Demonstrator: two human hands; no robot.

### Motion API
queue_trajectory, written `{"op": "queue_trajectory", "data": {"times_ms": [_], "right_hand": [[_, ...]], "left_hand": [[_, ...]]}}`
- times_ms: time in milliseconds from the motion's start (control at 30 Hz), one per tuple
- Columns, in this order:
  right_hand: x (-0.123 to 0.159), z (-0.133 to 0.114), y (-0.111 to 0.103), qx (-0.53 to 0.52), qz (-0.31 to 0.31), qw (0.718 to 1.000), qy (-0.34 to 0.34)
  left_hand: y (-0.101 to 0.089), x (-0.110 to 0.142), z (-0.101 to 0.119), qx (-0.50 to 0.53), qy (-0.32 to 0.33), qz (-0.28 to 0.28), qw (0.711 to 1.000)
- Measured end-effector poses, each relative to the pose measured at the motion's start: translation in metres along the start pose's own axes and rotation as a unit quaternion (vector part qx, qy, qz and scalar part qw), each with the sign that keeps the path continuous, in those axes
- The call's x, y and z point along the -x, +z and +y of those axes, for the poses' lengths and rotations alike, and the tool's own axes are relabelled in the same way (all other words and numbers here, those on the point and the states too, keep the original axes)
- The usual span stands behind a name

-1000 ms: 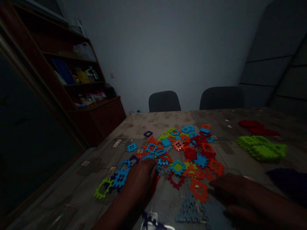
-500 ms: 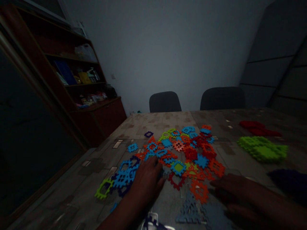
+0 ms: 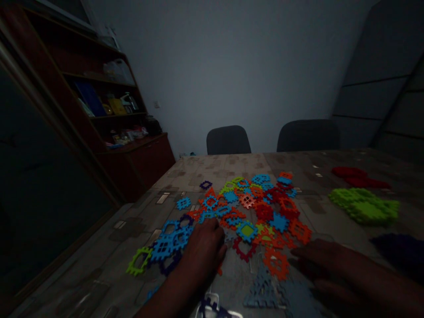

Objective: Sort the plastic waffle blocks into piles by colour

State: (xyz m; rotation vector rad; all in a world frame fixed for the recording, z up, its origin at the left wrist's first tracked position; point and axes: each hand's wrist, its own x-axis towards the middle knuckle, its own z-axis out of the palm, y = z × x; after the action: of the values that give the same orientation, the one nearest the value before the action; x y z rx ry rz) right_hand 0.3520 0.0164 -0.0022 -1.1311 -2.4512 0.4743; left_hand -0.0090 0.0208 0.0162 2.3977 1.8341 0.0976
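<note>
My left hand (image 3: 206,245) is over the near left side of a pile of interlocking plastic toy pieces (image 3: 247,201), fingers curled down and tips hidden. An orange tip (image 3: 220,268) pokes out beneath it; I cannot make out whether the hand grips it. Blue notched pieces (image 3: 163,247) and a lime ring-shaped piece (image 3: 139,260) lie left of the wrist. My right hand (image 3: 326,260) is low at the pile's right, fingers stretched, thumb apart, nothing visible in it. Nearby lie grey pieces (image 3: 261,289) and an orange piece (image 3: 276,263).
On the right of the table (image 3: 132,234) are a lime stack (image 3: 364,206), red pieces (image 3: 359,176) and a dark purple group (image 3: 399,249). Two chairs (image 3: 228,140) stand beyond the far edge. A shelf unit (image 3: 145,154) stands at the left.
The blue and lime pieces beside my left hand have shifted a little left. An orange tip now shows under that hand. My right hand has barely moved.
</note>
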Motion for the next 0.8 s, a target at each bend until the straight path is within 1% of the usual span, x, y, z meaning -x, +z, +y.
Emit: {"op": "queue_trajectory", "data": {"times_ms": [33, 100, 300, 400, 500, 567, 633, 800], "right_hand": [[-0.001, -0.003, 0.0, 0.002, -0.005, 1.0, -0.002], [-0.004, -0.009, -0.001, 0.006, -0.033, 0.999, -0.011], [-0.012, -0.022, -0.008, 0.016, -0.042, 0.999, -0.015], [-0.011, -0.024, -0.012, 0.012, -0.051, 0.999, -0.015], [-0.009, -0.024, -0.013, 0.011, -0.058, 0.998, -0.017], [-0.009, -0.024, -0.013, 0.015, -0.059, 0.998, -0.013], [-0.009, -0.024, -0.012, 0.016, -0.055, 0.998, -0.008], [-0.013, -0.028, -0.014, -0.004, -0.063, 0.998, -0.006]], "left_hand": [[0.002, -0.001, 0.0, 0.002, 0.001, 0.004, 1.0], [0.006, -0.003, -0.001, 0.008, 0.004, 0.016, 1.0], [0.005, 0.0, 0.0, 0.065, 0.025, 0.056, 0.996], [0.006, 0.006, 0.006, 0.139, 0.041, 0.087, 0.986], [0.011, 0.012, 0.016, 0.235, 0.065, 0.108, 0.964], [0.015, 0.017, 0.023, 0.266, 0.081, 0.102, 0.955], [0.019, 0.021, 0.031, 0.276, 0.085, 0.088, 0.953], [0.025, 0.027, 0.049, 0.252, 0.113, 0.076, 0.958]]}}
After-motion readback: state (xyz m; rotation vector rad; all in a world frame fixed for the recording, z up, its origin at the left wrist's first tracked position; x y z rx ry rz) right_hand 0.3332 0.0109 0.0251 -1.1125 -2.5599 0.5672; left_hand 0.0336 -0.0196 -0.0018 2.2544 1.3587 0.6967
